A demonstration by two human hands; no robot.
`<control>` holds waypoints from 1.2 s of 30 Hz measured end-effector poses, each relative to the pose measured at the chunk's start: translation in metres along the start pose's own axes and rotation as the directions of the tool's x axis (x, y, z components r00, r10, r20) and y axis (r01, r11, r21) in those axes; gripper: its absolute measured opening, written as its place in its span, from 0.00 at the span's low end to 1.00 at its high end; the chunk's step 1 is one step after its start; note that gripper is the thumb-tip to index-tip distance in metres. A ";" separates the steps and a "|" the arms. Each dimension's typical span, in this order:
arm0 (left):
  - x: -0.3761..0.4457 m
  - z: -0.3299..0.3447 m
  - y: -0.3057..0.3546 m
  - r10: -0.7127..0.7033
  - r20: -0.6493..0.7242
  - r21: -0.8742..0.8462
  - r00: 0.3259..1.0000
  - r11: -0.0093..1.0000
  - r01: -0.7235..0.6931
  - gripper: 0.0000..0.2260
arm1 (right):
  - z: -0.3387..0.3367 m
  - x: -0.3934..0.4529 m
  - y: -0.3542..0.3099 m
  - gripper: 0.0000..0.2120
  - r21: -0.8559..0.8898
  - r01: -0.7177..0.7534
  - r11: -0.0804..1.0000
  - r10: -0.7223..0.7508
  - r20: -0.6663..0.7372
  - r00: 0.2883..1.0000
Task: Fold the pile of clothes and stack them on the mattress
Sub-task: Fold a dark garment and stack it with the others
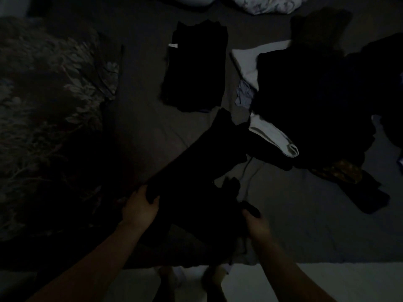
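Garment [196, 171] between both hands [139, 205].

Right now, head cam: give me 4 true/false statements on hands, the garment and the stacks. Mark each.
1. Both hands grip the same dark garment: the left hand its left edge, the right hand its right edge. True.
2. A folded dark stack lies on the mattress beyond the hands. True.
3. The unfolded pile lies to the left of the folded stack. False: it lies to the right.
4. The patterned bedding covers the folded stack. False: it lies apart at the left, with bare mattress between.
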State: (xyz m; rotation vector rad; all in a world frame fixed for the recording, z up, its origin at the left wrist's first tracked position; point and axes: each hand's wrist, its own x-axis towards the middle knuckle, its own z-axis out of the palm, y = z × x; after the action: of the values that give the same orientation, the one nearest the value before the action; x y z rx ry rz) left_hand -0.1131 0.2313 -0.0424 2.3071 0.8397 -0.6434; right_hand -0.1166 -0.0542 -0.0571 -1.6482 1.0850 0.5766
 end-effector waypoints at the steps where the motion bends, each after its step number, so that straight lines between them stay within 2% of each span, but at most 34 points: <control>1: 0.000 0.001 0.001 0.011 -0.023 0.026 1.000 1.000 -0.010 0.19 | -0.007 0.001 -0.001 0.14 -0.032 -0.007 0.999 0.004 -0.090 0.996; 3: 0.001 0.001 0.005 0.076 -0.087 0.088 0.993 0.994 -0.068 0.18 | -0.021 0.007 -0.005 0.15 0.003 0.018 1.000 -0.016 -0.317 0.948; 5: 0.004 0.001 0.010 0.119 -0.124 0.098 0.985 0.989 -0.107 0.16 | -0.036 0.013 -0.011 0.16 0.129 0.104 0.986 -0.032 -0.467 0.884; 7: 0.008 0.000 0.015 0.078 -0.155 0.039 0.985 0.997 -0.073 0.15 | -0.050 0.015 -0.022 0.19 0.242 0.139 0.960 0.012 -0.531 0.847; 9: 0.012 0.000 0.017 0.009 -0.183 -0.073 0.983 0.997 -0.022 0.14 | -0.066 0.021 -0.030 0.26 0.372 0.241 0.896 0.031 -0.595 0.803; 11: 0.013 -0.003 0.012 -0.087 -0.157 -0.162 0.984 0.985 0.061 0.14 | -0.087 0.030 -0.034 0.28 0.395 0.281 0.874 0.068 -0.673 0.736; 15: 0.016 -0.006 -0.008 -0.194 -0.050 -0.235 0.980 0.956 0.177 0.16 | -0.128 0.031 -0.041 0.24 0.424 0.235 0.875 0.099 -0.630 0.770; 17: 0.011 -0.004 -0.014 -0.222 0.005 -0.276 0.975 0.937 0.215 0.18 | -0.133 0.025 -0.044 0.25 0.420 0.233 0.877 0.055 -0.569 0.820; 19: 0.001 -0.001 -0.017 -0.219 0.025 -0.345 0.975 0.914 0.214 0.22 | -0.126 0.020 -0.040 0.30 0.378 0.210 0.902 0.017 -0.516 0.857; 21: -0.012 0.003 -0.016 -0.193 -0.014 -0.353 0.981 0.919 0.176 0.30 | -0.113 0.014 -0.028 0.37 0.337 0.128 0.933 0.045 -0.459 0.887; 23: -0.025 0.008 -0.014 -0.192 -0.041 -0.329 0.981 0.929 0.168 0.30 | -0.094 0.007 -0.009 0.38 0.250 0.025 0.968 0.088 -0.428 0.899; 24: -0.030 0.012 -0.013 -0.183 -0.039 -0.342 0.982 0.926 0.158 0.29 | -0.081 0.002 0.001 0.38 0.173 -0.023 0.985 0.101 -0.461 0.882; 25: -0.033 0.016 -0.015 -0.182 -0.025 -0.374 0.983 0.914 0.159 0.27 | -0.065 -0.007 0.008 0.40 0.061 -0.022 0.998 0.050 -0.511 0.858; 26: -0.038 0.018 -0.015 -0.188 -0.016 -0.398 0.982 0.902 0.166 0.26 | -0.048 -0.017 0.013 0.42 -0.087 0.062 0.994 -0.096 -0.477 0.874; 27: -0.041 0.021 -0.018 -0.213 0.000 -0.417 0.977 0.888 0.193 0.25 | -0.030 -0.025 0.020 0.42 -0.258 0.208 0.943 -0.287 -0.323 0.902; 28: -0.044 0.023 -0.021 -0.216 0.014 -0.425 0.976 0.882 0.201 0.24 | -0.014 -0.034 0.027 0.39 -0.401 0.343 0.849 -0.401 -0.066 0.914; 29: -0.046 0.024 -0.023 -0.226 0.042 -0.436 0.973 0.872 0.221 0.23 | 0.002 -0.042 0.032 0.36 -0.512 0.464 0.723 -0.430 0.193 0.882; 30: -0.048 0.024 -0.024 -0.228 0.064 -0.450 0.972 0.863 0.232 0.20 | 0.013 -0.047 0.035 0.36 -0.585 0.575 0.573 -0.411 0.402 0.818; 31: -0.048 0.024 -0.025 -0.234 0.089 -0.472 0.968 0.846 0.248 0.18 | 0.020 -0.047 0.038 0.39 -0.635 0.642 0.429 -0.375 0.522 0.766; 33: -0.052 0.020 -0.018 -0.218 0.109 -0.537 0.970 0.808 0.242 0.19 | 0.026 -0.044 0.036 0.43 -0.743 0.629 0.230 -0.302 0.560 0.772; 35: -0.051 0.015 -0.008 -0.230 0.166 -0.652 0.959 0.704 0.282 0.18 | 0.027 -0.043 0.028 0.44 -0.808 0.578 0.111 -0.296 0.529 0.796; 36: -0.052 0.009 0.002 -0.220 0.245 -0.701 0.944 0.633 0.329 0.15 | 0.027 -0.042 0.023 0.41 -0.826 0.559 0.073 -0.314 0.513 0.799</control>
State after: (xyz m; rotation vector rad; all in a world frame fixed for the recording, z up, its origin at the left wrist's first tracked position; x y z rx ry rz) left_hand -0.1496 0.2036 -0.0162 1.3866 1.1441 -0.4546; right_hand -0.1528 -0.0146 -0.0447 -2.7792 -0.2316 1.0925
